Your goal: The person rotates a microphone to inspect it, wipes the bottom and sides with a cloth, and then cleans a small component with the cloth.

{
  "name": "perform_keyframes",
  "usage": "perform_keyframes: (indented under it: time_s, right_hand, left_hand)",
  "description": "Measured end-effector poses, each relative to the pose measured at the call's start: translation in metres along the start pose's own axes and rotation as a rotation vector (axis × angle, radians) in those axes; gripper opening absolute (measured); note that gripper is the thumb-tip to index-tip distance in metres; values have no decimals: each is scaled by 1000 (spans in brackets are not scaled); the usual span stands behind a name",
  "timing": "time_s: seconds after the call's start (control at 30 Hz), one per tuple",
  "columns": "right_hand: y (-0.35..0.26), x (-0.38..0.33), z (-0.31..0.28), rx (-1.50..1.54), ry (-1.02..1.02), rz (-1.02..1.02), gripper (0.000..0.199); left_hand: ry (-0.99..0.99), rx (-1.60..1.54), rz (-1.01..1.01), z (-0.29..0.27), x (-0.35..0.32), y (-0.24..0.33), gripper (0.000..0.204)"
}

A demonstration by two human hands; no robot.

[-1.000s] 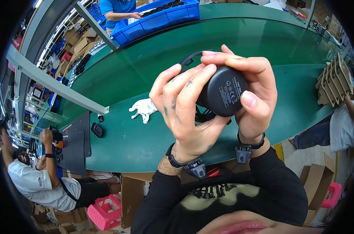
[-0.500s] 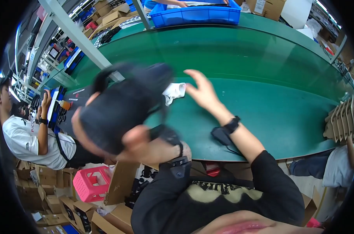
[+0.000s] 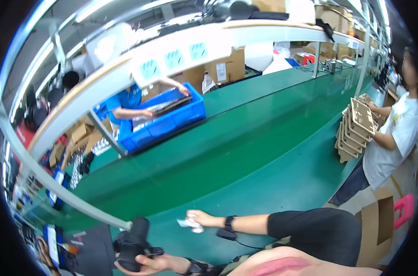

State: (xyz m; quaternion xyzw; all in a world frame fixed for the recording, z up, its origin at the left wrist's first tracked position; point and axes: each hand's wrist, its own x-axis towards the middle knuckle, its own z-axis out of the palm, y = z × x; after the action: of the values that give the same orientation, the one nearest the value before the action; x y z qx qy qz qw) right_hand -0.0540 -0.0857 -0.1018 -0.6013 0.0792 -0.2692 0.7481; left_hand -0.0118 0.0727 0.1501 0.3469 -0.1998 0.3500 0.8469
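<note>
At the near left, my left hand (image 3: pixel 149 264) is closed around a bulky black device (image 3: pixel 134 244). Its thick rounded part points up, and a smaller black piece juts out beside my thumb; I cannot tell its exact kind. Over the green worktop (image 3: pixel 264 188), my right hand (image 3: pixel 200 218) has its fingers closed on a crumpled white cloth (image 3: pixel 188 224). The cloth hangs out on both sides of the fingers. A small black box (image 3: pixel 226 234) with a cable lies near my right wrist, which wears a black band.
A black mat (image 3: pixel 91 248) lies left of the device, by a metal post (image 3: pixel 66 188). Across the bench, a person in blue reaches into a blue bin (image 3: pixel 172 118). At right, another person handles stacked tan trays (image 3: pixel 354 129). A cardboard box (image 3: pixel 377 223) stands at the lower right.
My right hand, open beside the white cloth before, now grips it. The black device in my left hand is lower in view. The view has swung up and to the right.
</note>
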Motion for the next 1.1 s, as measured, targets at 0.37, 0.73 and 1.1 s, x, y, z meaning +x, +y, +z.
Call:
perform_keyframes:
  time_s: [0.37,0.73,1.1]
  right_hand:
    - [-545,-261,-165,-346,706,-111,23]
    - [-786,-236,-215,-1522,773,-475,21]
    - [-840,-138,-228,-2073,465,-431,14]
  left_hand:
    - [-561,193,-531,112,-23,96,62]
    - [-732,14,-385,155,-51,198,89]
    - [-578,191,-318,119,-47,200,81]
